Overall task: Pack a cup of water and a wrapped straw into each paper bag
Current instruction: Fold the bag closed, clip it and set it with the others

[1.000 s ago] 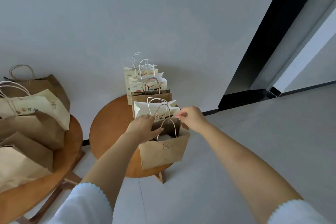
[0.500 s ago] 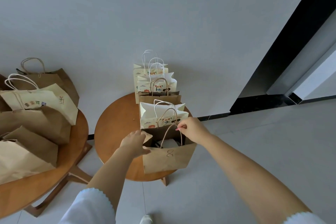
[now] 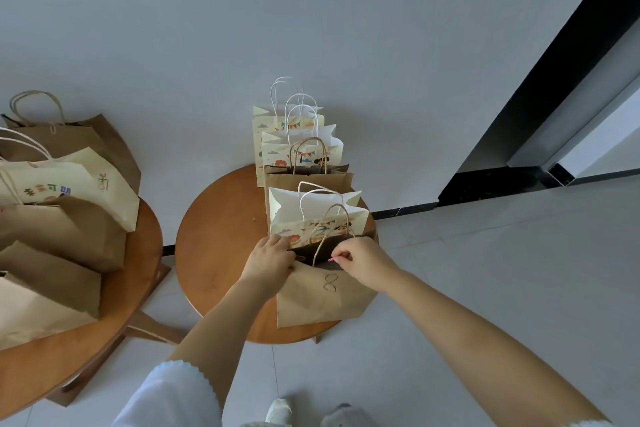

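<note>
The brown bag (image 3: 325,291) stands at the near edge of the round table (image 3: 221,236). The left hand (image 3: 268,258) grips its left rim. The right hand (image 3: 360,260) pinches a pink-tipped straw (image 3: 333,258) over the opening.

brown bag (image 3: 322,298) mouth open, printed bag (image 3: 317,218) crowding behind

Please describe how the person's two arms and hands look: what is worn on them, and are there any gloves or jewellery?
Both forearms are bare. Each upper arm has a pale bluish-white sleeve with a scalloped edge. The left hand and right hand wear no gloves; no rings or watch are visible.
</note>
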A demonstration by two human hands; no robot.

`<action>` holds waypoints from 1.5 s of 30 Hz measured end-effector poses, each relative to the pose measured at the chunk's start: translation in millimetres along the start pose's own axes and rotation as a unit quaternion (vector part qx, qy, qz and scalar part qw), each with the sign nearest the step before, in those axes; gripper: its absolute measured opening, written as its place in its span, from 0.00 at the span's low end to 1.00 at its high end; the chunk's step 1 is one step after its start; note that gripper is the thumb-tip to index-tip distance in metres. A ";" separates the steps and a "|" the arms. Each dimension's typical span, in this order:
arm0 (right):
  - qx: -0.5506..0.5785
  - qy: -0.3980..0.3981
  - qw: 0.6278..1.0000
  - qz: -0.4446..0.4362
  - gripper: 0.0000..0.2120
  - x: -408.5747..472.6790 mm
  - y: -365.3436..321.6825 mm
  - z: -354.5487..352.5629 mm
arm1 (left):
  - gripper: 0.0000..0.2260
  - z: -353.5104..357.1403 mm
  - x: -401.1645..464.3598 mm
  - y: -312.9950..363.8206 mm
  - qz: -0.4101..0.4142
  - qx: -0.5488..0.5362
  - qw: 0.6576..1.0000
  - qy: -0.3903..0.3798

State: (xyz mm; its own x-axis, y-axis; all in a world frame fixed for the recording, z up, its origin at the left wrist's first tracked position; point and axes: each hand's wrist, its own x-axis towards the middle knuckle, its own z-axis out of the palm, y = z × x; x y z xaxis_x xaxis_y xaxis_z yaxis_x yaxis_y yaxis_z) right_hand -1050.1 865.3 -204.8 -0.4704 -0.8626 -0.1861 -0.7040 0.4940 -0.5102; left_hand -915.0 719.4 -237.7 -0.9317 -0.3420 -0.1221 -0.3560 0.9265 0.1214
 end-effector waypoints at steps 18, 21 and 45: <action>-0.045 0.028 0.997 -0.047 0.11 11.6 19.5 -5.0 | 0.18 -9.7 38.1 32.7 -0.071 -0.074 0.990 -0.093; -0.052 0.044 0.996 -0.055 0.11 13.8 22.5 -5.4 | 0.18 -11.3 42.2 34.7 -0.094 -0.095 0.986 -0.100; -0.129 -0.073 0.989 -0.022 0.14 40.2 23.4 -2.9 | 0.16 -2.6 55.5 29.5 -0.147 -0.245 0.951 -0.115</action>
State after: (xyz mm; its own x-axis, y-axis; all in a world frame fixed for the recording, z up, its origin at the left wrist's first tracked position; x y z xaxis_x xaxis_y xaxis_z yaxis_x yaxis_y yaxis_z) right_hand -1087.1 842.5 -221.7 -0.3680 -0.8812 -0.2968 -0.8433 0.4508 -0.2928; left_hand -977.4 727.3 -238.3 -0.7662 -0.4795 -0.4277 -0.6422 0.5929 0.4858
